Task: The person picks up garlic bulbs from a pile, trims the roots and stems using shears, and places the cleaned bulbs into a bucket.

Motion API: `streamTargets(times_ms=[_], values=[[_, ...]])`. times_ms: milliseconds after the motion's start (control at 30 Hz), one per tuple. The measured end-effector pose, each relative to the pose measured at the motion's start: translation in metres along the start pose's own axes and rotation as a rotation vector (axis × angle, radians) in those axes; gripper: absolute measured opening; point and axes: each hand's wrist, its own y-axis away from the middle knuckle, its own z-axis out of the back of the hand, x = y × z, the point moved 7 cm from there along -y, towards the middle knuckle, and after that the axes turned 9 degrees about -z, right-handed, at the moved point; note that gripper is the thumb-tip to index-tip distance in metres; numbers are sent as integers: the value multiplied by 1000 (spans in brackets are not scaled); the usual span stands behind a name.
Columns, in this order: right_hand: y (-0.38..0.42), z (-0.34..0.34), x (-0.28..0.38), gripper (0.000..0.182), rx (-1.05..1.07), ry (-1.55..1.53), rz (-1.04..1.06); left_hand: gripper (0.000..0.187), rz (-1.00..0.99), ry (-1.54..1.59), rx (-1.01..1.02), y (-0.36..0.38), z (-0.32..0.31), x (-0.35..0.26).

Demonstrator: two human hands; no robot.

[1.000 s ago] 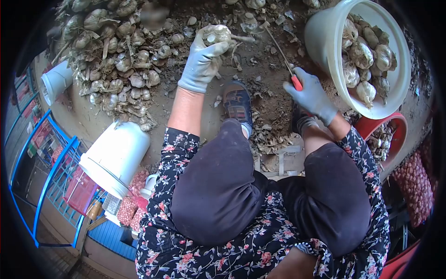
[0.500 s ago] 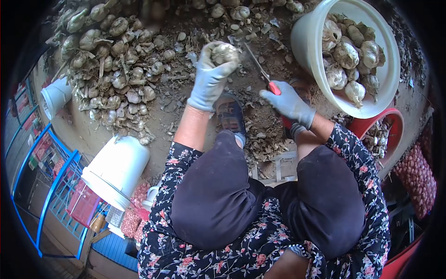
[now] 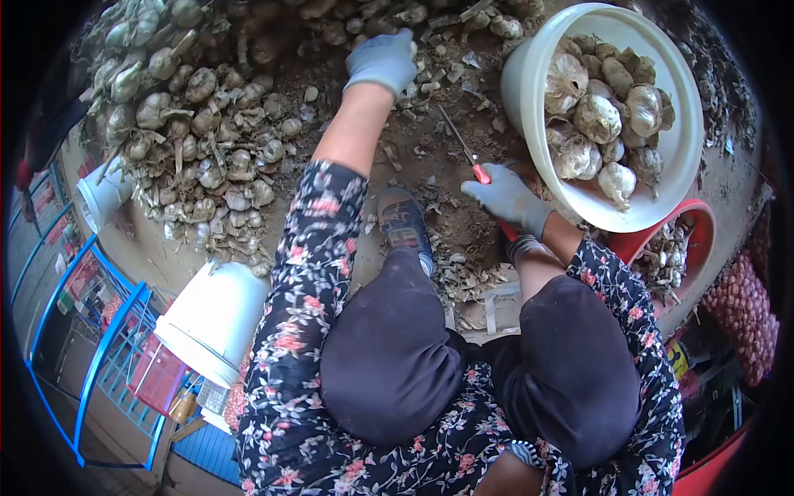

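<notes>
My left hand, in a grey-white glove, stretches forward over the dirt near the far garlic pile. Its fingers are curled in and mostly hidden behind the back of the hand; I cannot tell what is in them. My right hand, gloved too, rests above my right knee, closed around a red-handled cutting tool whose long narrow blade points forward. Dirty garlic bulbs with stalks lie heaped to the left. Close by my right hand, a tilted white bucket holds several larger garlic bulbs.
A red tub with small garlic stands behind the white bucket. An overturned white bucket and another white pail are at left, beside a blue metal frame. A net sack lies far right. Dry peelings litter the ground.
My left hand has moved forward from near the blade, and the garlic bulb it held no longer shows. My right hand still grips the cutting tool, a little lower in view.
</notes>
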Motion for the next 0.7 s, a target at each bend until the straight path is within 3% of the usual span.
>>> streamTargets(times_ms=[33,67,100,167,200,267,300,367,400,433,500,567,633,667,700], values=[[4,0,2,47,-7,37,0,41,29,60,48,6,-7,8],[8,1,1,49,61,23,-77,40,1,149,-144,18,-8,18],[6,1,-2,49,55,16,-74,40,-6,144,-146,31,-10,23],[1,-2,-9,35,22,-50,-44,40,108,1298,-264,60,-19,37],[-2,-5,-13,35,15,-46,-37,40,102,1298,-273,69,-23,46],[-7,-7,-15,36,-1,-36,-1,38,101,2049,-228,77,-36,50],[-3,-4,-8,36,-5,-36,6,38,94,2045,-232,81,-32,48],[6,0,5,36,29,-19,-3,37,-37,2403,-260,85,-22,36],[6,-1,4,36,27,-23,-2,41,-28,2302,-422,88,-16,38],[6,1,3,37,-3,-1,11,41,-28,2301,-416,90,-6,28],[2,1,-1,38,-35,20,22,49,-467,2245,-377,97,42,-4],[-4,-6,-13,40,37,-20,-83,55,-607,2239,-355,117,94,-73],[-3,-4,-6,49,24,40,-48,57,-713,1998,-373,114,127,-96],[-2,-2,-5,58,13,89,-24,52,-640,1720,-480,100,135,-86],[-1,0,-3,58,12,85,-22,42,-229,1531,-622,72,118,-50]])
